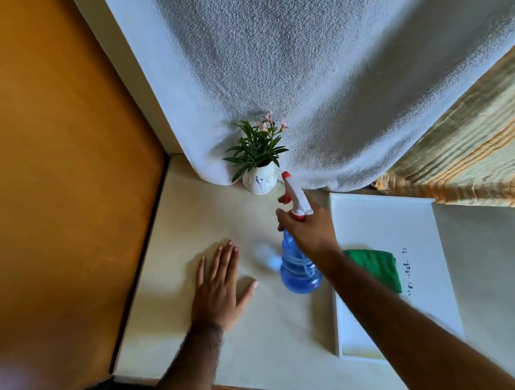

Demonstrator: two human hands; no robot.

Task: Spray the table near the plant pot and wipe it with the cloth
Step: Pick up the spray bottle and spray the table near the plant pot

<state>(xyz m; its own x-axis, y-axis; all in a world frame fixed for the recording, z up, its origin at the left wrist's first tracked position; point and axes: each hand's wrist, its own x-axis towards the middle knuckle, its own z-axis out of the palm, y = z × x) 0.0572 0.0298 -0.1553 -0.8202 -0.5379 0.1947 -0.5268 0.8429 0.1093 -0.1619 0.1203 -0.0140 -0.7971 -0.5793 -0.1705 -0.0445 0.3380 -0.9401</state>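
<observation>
Our right hand (309,229) grips the neck of a translucent blue plastic spray bottle (299,268) with a white and red trigger head, its nozzle aimed toward the small white ceramic plant pot (261,181) holding a green leafy plant with pink flowers. Our left hand (220,289) lies flat, fingers spread, on the pale cream table (220,217). A folded green cloth (379,266) rests on a white rectangular tray (411,220) to the right, partly hidden by our right forearm.
</observation>
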